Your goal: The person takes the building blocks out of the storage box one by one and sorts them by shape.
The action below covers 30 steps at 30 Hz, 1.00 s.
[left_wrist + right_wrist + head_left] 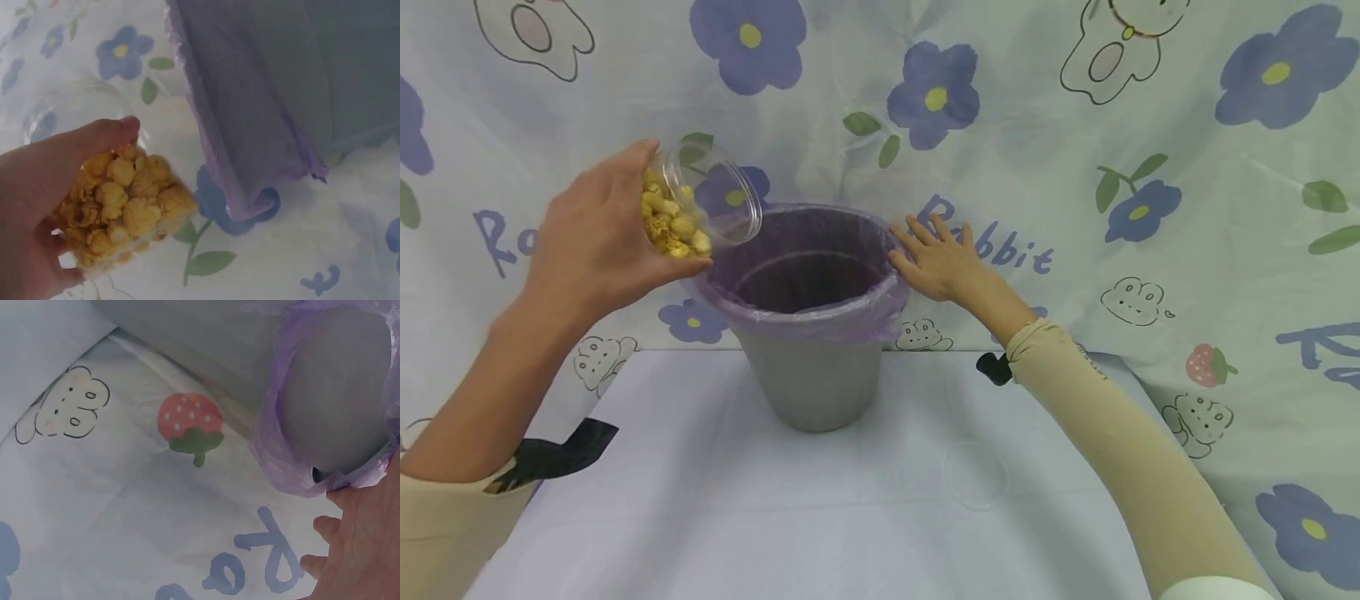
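My left hand [598,229] grips a clear plastic jar [718,196] part-filled with yellow popcorn [673,221]. The jar is tipped on its side, its open mouth facing right toward the rim of a grey trash can [820,383]. In the left wrist view the thumb lies across the jar and the popcorn [128,197] sits heaped at its bottom end. A thin purple bag [880,312] lines the can and folds over its rim. My right hand [936,258] has its fingers spread and touches the bag-covered rim on the right side.
A round clear lid [976,475] lies on the white table [820,542], right of the can and nearer to me. Behind the table hangs a cloth [820,142] printed with blue flowers and rabbits.
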Each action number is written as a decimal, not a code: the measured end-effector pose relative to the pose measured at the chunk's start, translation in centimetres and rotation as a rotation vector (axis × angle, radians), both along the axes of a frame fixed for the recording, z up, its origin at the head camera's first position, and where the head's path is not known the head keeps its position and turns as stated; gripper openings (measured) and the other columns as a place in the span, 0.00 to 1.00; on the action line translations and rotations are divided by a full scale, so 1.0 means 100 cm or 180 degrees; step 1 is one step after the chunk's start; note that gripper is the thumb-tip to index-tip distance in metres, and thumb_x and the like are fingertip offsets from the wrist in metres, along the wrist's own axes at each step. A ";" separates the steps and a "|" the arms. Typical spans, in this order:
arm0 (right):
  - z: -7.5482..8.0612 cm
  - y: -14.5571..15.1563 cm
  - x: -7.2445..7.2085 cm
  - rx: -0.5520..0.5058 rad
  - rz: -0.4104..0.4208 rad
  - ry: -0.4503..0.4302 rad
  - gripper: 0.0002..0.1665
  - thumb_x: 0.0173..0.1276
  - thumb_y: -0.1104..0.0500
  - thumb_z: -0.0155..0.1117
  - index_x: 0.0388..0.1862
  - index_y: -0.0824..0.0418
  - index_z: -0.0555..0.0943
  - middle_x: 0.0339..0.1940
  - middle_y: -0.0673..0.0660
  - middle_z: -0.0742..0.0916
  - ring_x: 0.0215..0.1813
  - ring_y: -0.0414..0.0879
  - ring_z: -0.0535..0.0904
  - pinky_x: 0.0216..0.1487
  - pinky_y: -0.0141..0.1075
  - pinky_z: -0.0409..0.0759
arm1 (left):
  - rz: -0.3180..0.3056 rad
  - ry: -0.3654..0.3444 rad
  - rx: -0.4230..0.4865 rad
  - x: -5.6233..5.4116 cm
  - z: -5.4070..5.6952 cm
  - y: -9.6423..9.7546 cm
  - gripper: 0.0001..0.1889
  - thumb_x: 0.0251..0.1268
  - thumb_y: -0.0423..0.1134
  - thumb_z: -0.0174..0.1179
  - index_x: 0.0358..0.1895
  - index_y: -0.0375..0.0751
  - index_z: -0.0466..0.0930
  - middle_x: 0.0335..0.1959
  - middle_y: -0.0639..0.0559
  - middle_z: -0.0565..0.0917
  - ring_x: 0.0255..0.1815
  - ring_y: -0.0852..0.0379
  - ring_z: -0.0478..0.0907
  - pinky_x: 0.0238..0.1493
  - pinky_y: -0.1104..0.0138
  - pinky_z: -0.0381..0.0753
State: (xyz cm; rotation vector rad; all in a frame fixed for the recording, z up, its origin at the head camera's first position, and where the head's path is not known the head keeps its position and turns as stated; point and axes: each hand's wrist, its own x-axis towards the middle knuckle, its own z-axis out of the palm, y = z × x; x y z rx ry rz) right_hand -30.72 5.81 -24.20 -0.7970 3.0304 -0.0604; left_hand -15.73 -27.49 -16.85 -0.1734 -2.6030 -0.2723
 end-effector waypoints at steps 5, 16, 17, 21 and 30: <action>0.000 -0.001 0.000 -0.0001 0.0003 0.0000 0.38 0.79 0.33 0.20 0.84 0.41 0.40 0.84 0.49 0.43 0.83 0.56 0.32 0.75 0.65 0.31 | -0.0032 0.0054 -0.0198 -0.018 0.002 0.001 0.64 0.42 0.41 0.82 0.80 0.37 0.44 0.73 0.27 0.61 0.70 0.25 0.59 0.70 0.36 0.56; -0.001 0.000 -0.002 -0.0007 -0.0006 -0.0015 0.39 0.79 0.33 0.20 0.84 0.41 0.40 0.84 0.49 0.43 0.83 0.55 0.32 0.75 0.65 0.29 | -0.0255 0.0163 -0.0740 -0.049 -0.008 0.003 0.60 0.43 0.40 0.81 0.78 0.36 0.48 0.72 0.31 0.61 0.73 0.31 0.56 0.75 0.42 0.48; -0.001 0.000 -0.002 0.0000 -0.0004 -0.0014 0.39 0.79 0.33 0.19 0.84 0.41 0.39 0.84 0.49 0.44 0.83 0.55 0.32 0.75 0.65 0.30 | -0.0272 0.0186 -0.0776 -0.051 -0.009 0.003 0.60 0.43 0.39 0.81 0.78 0.36 0.48 0.72 0.31 0.61 0.73 0.31 0.56 0.75 0.42 0.49; -0.001 0.000 -0.002 0.0012 0.0001 0.0000 0.39 0.79 0.32 0.19 0.84 0.41 0.39 0.84 0.49 0.44 0.83 0.55 0.33 0.75 0.66 0.31 | -0.0369 0.0353 -0.0879 -0.059 -0.012 0.001 0.59 0.38 0.36 0.82 0.75 0.36 0.53 0.70 0.32 0.64 0.72 0.33 0.58 0.71 0.41 0.54; -0.003 0.000 -0.003 -0.0010 -0.0001 0.0040 0.39 0.79 0.33 0.20 0.84 0.42 0.41 0.84 0.49 0.45 0.83 0.55 0.34 0.75 0.66 0.31 | -0.0532 0.0479 -0.1113 -0.069 -0.021 0.002 0.57 0.36 0.33 0.84 0.72 0.37 0.57 0.68 0.34 0.66 0.73 0.36 0.58 0.74 0.42 0.50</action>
